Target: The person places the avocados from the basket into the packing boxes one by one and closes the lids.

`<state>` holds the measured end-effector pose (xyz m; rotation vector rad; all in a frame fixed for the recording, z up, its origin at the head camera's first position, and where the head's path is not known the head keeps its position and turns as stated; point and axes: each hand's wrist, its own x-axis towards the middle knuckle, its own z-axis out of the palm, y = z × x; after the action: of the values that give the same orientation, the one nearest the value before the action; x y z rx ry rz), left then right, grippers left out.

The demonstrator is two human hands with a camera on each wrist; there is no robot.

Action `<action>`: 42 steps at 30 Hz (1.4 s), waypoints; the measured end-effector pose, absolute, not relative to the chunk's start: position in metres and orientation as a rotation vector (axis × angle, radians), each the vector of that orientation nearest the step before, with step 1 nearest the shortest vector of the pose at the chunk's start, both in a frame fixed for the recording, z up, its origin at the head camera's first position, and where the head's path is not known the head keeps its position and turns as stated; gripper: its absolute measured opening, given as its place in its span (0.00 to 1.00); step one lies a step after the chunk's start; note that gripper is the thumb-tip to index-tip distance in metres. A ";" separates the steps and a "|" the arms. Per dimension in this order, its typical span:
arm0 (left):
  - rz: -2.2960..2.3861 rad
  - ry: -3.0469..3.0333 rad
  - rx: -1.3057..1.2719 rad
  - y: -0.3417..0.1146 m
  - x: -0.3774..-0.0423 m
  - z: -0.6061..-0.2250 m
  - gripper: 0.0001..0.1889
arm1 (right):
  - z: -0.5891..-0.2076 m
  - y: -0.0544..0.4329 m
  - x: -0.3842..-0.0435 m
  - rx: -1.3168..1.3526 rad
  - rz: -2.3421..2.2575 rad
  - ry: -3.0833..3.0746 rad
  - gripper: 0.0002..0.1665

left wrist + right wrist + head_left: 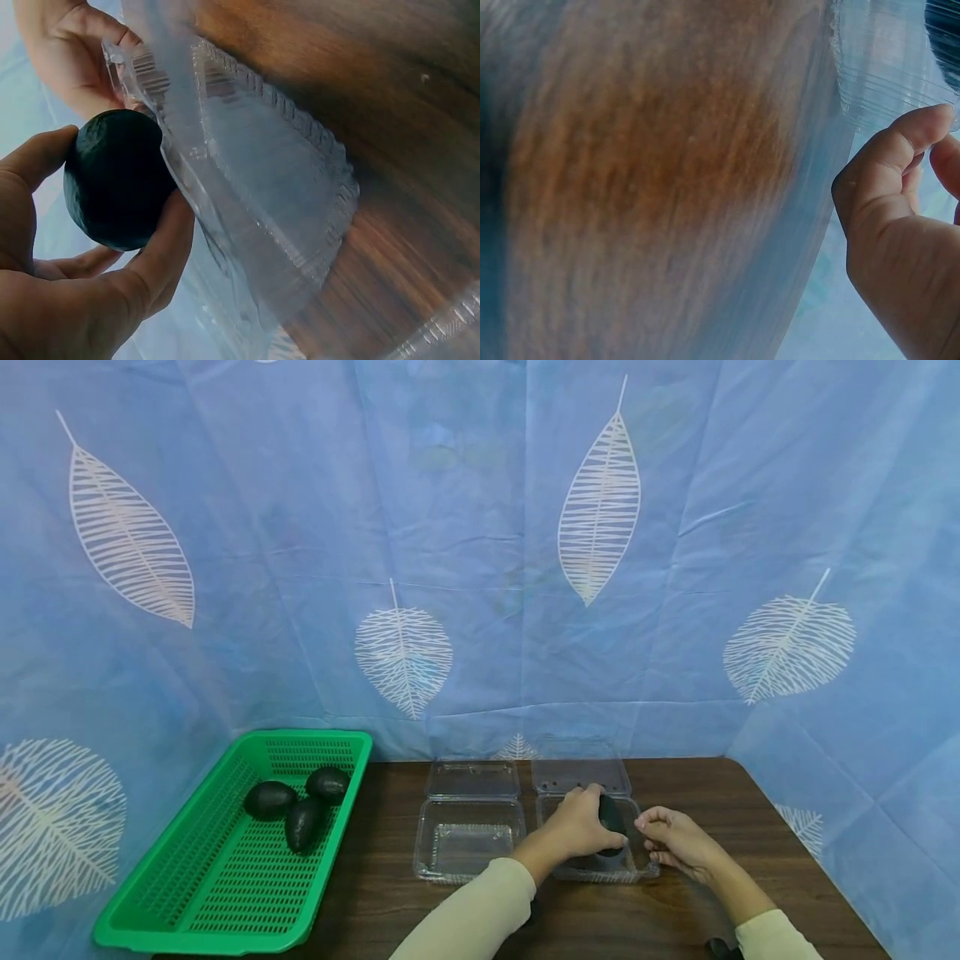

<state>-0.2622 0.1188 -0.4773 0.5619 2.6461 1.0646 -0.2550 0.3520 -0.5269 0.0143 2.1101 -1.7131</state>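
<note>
My left hand (577,827) grips a dark avocado (120,180) between thumb and fingers, over the right-hand clear plastic clamshell container (596,874). In the left wrist view the avocado is beside the container's wall (255,165). At the container's right side is my right hand (682,843), its fingers bent at the rim near the front corner. The left wrist view shows those fingers holding the clear edge; the exact contact is partly hidden. The container's lid (581,774) stands open at the back.
A second clear container (468,839), lid open, sits just left of the first. Farther left, a green basket (225,893) holds three dark avocados (303,825). The brown wooden table (750,810) meets a blue leaf-patterned cloth (480,527) behind. A small dark object (720,948) lies near the right sleeve.
</note>
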 end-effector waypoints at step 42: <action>0.863 2.659 0.427 0.149 -0.270 -0.503 0.41 | -0.528 0.352 -0.257 0.013 -1.689 2.129 0.16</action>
<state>-0.2697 0.1490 -0.5032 0.4272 2.6589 0.8631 -0.2568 0.3525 -0.5281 0.0126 2.1293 -1.6890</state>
